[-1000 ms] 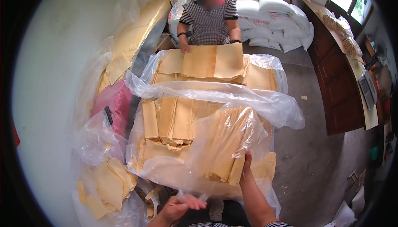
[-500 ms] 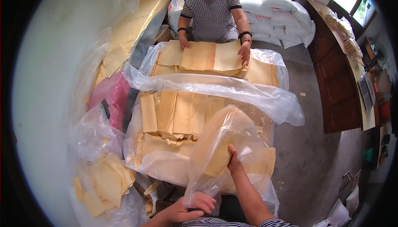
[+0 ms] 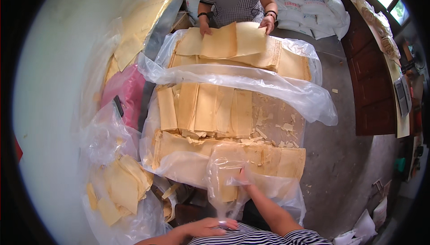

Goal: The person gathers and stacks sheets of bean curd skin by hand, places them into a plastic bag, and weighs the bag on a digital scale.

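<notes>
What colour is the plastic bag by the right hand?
The bag is clear, colourless; best in the head view.

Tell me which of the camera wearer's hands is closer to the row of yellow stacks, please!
Right. The right hand is at the clear bag, below the row of yellow stacks in the picture; the left hand is farther down, by the striped shirt.

red lettering (image 3: 293,6) on white sacks (image 3: 309,8); too small to read
</notes>
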`<state>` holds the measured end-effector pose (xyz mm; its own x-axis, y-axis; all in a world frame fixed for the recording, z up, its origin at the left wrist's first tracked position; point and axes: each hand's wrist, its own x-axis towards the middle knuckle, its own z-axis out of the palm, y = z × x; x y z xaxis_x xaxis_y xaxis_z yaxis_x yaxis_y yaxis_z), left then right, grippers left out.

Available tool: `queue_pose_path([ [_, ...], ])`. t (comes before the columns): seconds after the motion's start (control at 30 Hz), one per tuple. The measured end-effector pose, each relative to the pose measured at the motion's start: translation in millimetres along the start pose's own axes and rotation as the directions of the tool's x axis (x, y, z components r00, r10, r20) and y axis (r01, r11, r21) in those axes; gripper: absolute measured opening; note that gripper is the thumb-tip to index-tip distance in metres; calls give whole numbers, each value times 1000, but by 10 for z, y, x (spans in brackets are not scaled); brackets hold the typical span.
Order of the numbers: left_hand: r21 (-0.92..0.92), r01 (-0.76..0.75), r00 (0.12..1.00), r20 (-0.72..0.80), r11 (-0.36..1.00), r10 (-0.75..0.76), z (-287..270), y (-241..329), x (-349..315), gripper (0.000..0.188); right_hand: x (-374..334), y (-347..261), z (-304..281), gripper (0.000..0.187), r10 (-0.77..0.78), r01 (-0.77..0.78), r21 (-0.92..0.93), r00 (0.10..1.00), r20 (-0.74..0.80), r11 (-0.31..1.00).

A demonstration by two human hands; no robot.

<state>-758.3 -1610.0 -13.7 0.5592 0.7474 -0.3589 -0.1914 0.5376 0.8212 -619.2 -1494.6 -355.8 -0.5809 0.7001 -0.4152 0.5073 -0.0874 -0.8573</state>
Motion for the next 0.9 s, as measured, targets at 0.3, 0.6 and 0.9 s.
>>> queue_pose_path([
  [0.3,551,356,690,-699,755,185,-842,-54,31,36,-228,-539,-223,48,259,-280,122,952,164,952],
  [0.6,671,454,864,-491,587,-107,-1371,-1062,586,34,-160,-1228,-1276,41,386,-46,-479,662,642,877],
  [0.9,352,554,166,-935,755,315,-4208,-876,428,44,2246,-1927,-347,52,217,-225,257,974,61,940],
])
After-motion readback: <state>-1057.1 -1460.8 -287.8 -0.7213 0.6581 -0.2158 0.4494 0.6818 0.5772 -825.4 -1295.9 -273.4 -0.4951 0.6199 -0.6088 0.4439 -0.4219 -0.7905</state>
